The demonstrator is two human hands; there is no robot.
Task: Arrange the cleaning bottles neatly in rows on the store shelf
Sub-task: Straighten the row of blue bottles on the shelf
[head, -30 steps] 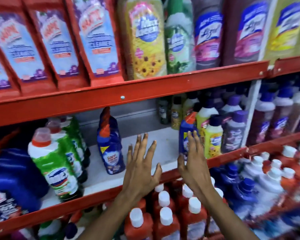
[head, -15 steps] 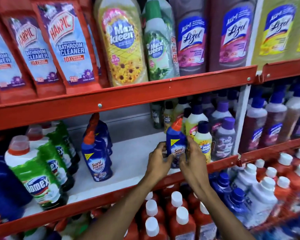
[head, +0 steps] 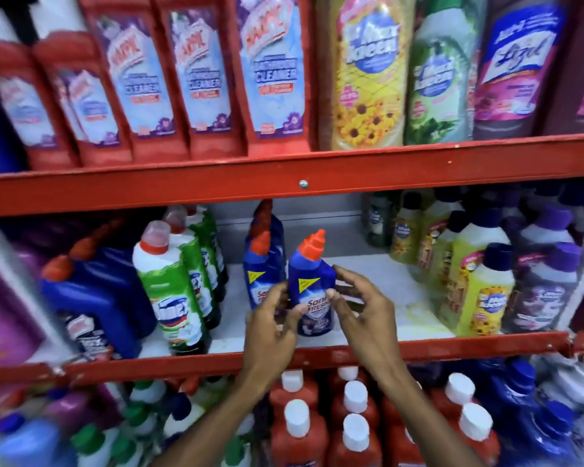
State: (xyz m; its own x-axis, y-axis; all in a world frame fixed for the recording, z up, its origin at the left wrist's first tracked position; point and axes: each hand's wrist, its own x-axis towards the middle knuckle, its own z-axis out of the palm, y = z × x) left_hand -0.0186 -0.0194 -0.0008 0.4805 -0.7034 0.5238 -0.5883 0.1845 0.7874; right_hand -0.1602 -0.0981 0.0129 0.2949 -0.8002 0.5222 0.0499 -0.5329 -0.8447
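Note:
A blue Sani Fresh bottle [head: 312, 284] with an orange cap stands upright on the white middle shelf [head: 381, 274]. It is just right of a row of matching blue bottles [head: 262, 274]. My left hand [head: 273, 326] grips its lower left side, thumb on the label. My right hand [head: 361, 306] holds its right side with the thumb on the label and the index finger at the shoulder; the other fingers are spread loosely.
Green-labelled Domex bottles [head: 172, 291] and large blue bottles [head: 95, 298] stand to the left, yellow Max Kleen bottles [head: 482, 294] and purple-capped bottles [head: 543, 291] to the right. Bare shelf lies between them. Red-edged shelves above and below are packed with bottles.
Both hands closed on the blue bottle beside the yellow bottles and moved it left, so it now stands next to the other blue Sani Fresh bottles.

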